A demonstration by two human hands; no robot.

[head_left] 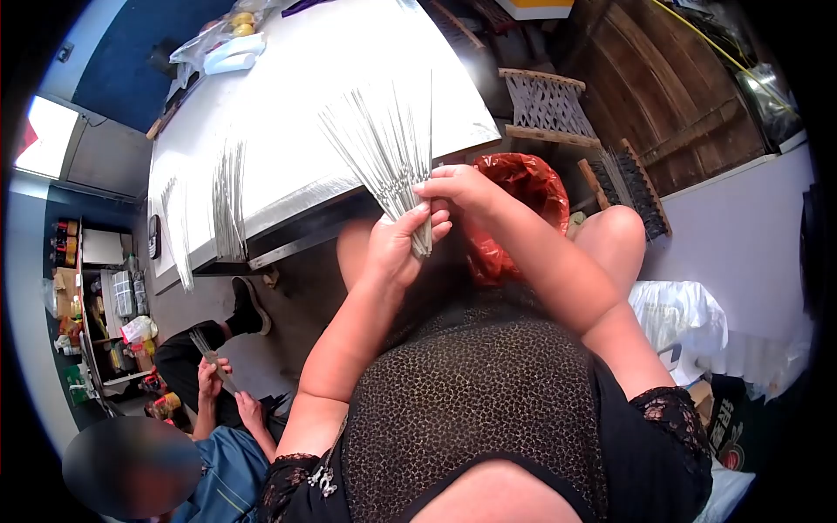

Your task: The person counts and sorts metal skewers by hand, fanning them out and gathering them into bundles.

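A fanned bundle of thin, silvery metal skewers (384, 144) is gripped at its lower end by my left hand (397, 244), whose fingers wrap round it. The long ends spread up and away over the table's near edge. My right hand (458, 187) is closed at the right side of the bundle, thumb and forefinger pinching at a skewer that stands apart from the fan. The exact contact under the fingertips is partly hidden. Two more groups of skewers, the middle pile (229, 200) and the left pile (177, 231), lie on the white table (288, 113), their ends over its edge.
A bin with a red plastic liner (523, 174) stands by my right knee. Low woven stools (549, 105) are at the right. Seated at the left, another person (227, 462) holds a smaller skewer bundle (212, 356). A dark phone (154, 235) and plastic bags (234, 54) are at the table.
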